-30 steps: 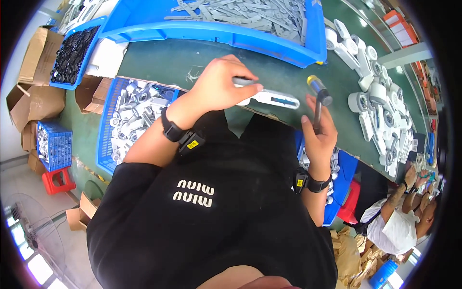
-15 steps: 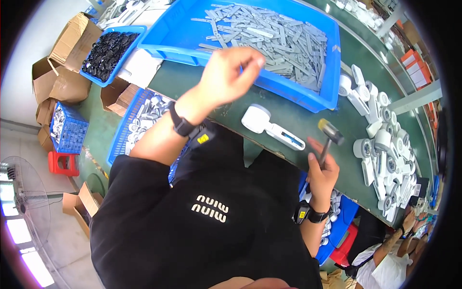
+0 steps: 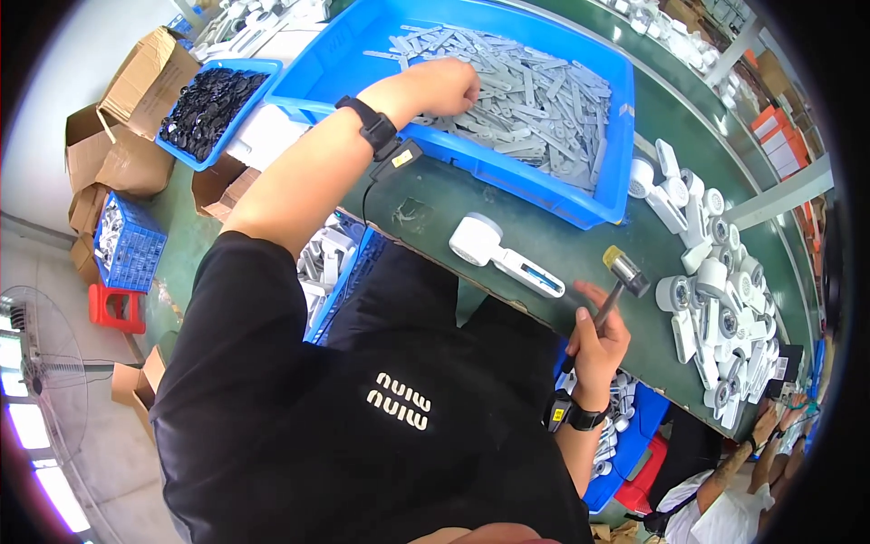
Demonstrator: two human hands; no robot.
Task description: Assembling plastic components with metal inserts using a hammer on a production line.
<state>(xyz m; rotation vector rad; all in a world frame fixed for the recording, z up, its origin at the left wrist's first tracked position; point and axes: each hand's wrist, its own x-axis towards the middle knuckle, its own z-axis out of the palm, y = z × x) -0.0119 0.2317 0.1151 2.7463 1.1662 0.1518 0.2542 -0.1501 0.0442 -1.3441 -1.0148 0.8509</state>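
Note:
My left hand (image 3: 448, 86) is over the near left part of the grey strip-shaped plastic pieces (image 3: 544, 100) in the big blue bin (image 3: 507, 177). Its fingers are curled downward, and whatever they pinch is hidden. My right hand (image 3: 601, 349) is wrapped around the handle of a small mallet (image 3: 625, 272) with a yellow face and a metallic head, held above the table's near edge. Between my hands and the bin, a white handheld-fan-like body (image 3: 503, 256) lies on the green table, its round head to the left and its slotted handle pointing toward the mallet hand. Neither hand touches it.
White fan-like bodies (image 3: 725, 308) are heaped at the right. Left of the bin stands a blue tray (image 3: 201, 163) of black parts. Blue crates of white parts sit below the table's near edge (image 3: 507, 304). A co-worker's arms (image 3: 734, 471) show at the lower right.
My left hand has moved from above the bin's near wall to down over the grey pieces, its fingers curling. The right hand with the mallet has shifted slightly toward me.

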